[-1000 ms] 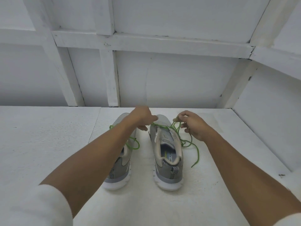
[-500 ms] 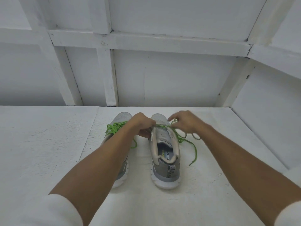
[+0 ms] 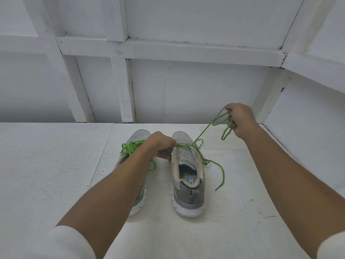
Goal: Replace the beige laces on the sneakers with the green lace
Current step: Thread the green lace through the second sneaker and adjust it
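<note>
Two grey sneakers stand side by side on the white table, heels toward me. The left sneaker (image 3: 139, 136) carries a tied green lace (image 3: 128, 147) and is partly hidden by my left forearm. The right sneaker (image 3: 187, 176) has a loose green lace (image 3: 207, 126) running from its eyelets up and to the right. My left hand (image 3: 160, 145) grips the left collar edge of the right sneaker. My right hand (image 3: 239, 120) is raised to the right of the shoe and pinches the lace, a loop hanging below the fingers. A free lace end (image 3: 221, 176) trails on the table.
The white table (image 3: 56, 174) ends at a white panelled back wall (image 3: 186, 86) with framing beams. A white side wall (image 3: 308, 128) closes in on the right, close to my right hand.
My right hand has lifted up and to the right, pulling the green lace out taut from the right sneaker. My left hand stayed on the shoe's collar.
</note>
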`<state>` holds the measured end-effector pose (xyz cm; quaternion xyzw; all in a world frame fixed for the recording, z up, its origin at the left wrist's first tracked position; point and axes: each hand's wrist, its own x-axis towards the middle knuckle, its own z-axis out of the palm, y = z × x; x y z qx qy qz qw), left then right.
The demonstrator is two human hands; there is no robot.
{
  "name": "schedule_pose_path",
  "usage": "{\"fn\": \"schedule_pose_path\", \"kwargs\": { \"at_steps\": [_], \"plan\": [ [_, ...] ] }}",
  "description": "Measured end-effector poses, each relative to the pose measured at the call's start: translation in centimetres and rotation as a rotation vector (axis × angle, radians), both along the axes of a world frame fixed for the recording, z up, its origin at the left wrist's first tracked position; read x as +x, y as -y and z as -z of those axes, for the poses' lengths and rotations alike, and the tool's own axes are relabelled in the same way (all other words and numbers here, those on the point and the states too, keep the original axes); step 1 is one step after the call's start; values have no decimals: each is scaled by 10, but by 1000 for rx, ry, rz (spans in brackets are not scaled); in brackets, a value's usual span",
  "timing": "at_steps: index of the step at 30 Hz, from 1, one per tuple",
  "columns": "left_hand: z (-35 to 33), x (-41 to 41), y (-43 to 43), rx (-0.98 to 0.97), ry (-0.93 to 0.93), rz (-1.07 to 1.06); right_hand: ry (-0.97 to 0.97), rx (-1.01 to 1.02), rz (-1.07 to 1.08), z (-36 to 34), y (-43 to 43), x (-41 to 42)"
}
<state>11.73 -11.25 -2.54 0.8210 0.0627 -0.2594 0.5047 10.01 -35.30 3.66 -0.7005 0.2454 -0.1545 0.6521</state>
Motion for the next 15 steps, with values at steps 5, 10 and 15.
{"fn": "schedule_pose_path", "kwargs": {
  "at_steps": [5, 10, 15],
  "plan": [
    [-2, -1, 2, 40, 20, 13, 37, 87, -62, -5, 2, -7],
    [-15, 4, 22, 444, 400, 213, 35, -38, -195, -17, -12, -26],
    [-18, 12, 59, 541, 677, 580, -150, -317, -505, -11, -27, -57]
  ]
}}
